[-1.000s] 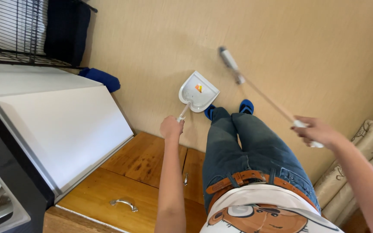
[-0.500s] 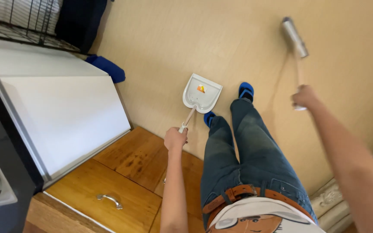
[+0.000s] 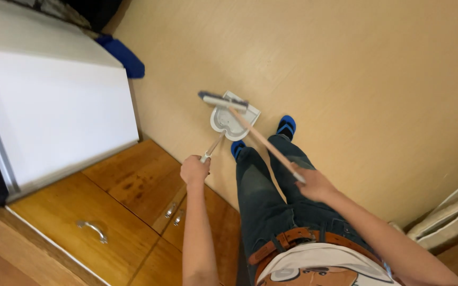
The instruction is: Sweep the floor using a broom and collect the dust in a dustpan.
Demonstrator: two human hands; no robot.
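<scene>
We stand on the beige floor (image 3: 377, 79), view straight down over our jeans and blue slippers (image 3: 286, 126). Our left hand (image 3: 195, 170), frame centre, has its fingers clamped round the handle of a white dustpan (image 3: 228, 123); the pan rests on the floor just above the slippers, centre of the frame, mouth toward the upper right. Our right hand (image 3: 314, 184), right of centre, has its fingers wrapped tight on the end of a wooden-handled broom (image 3: 250, 127). The broom handle runs diagonally up-left from that hand, crossing over our legs. The broom head (image 3: 222, 100), grey bristles with a white bar, lies across the top edge of the dustpan, touching it or just over it; we cannot tell which. Wooden cabinet (image 3: 128, 206) with metal handles fills the lower left, beside our left arm. White appliance (image 3: 54, 111) sits in the upper left, above the cabinet. Blue item (image 3: 125, 55) lies on the floor at the appliance's upper corner. White bag (image 3: 451, 214) sits at the right edge.
</scene>
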